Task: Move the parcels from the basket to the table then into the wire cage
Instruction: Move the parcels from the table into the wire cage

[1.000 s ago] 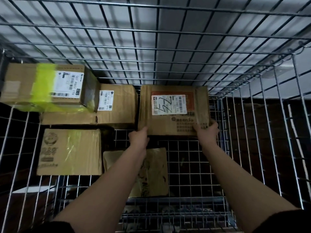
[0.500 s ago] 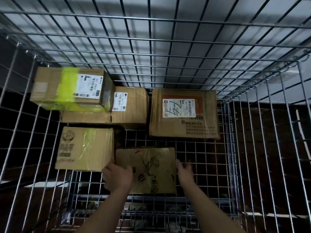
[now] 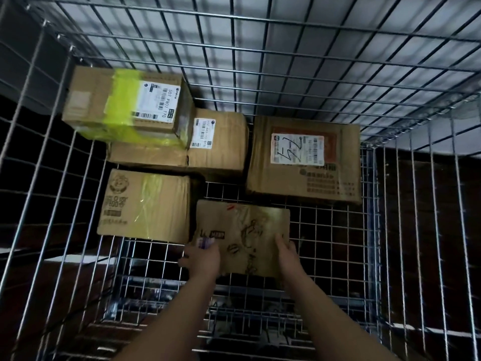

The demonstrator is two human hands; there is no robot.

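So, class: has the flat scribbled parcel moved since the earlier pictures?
Yes. The flat parcel has slid left, closing up against the taped box; the hands hold its near corners.

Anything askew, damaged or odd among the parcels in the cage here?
Mostly tidy. The yellow-taped box sits stacked crookedly, overhanging the box beneath. The flat parcel both hands hold looks creased and scribbled on. No spills visible.
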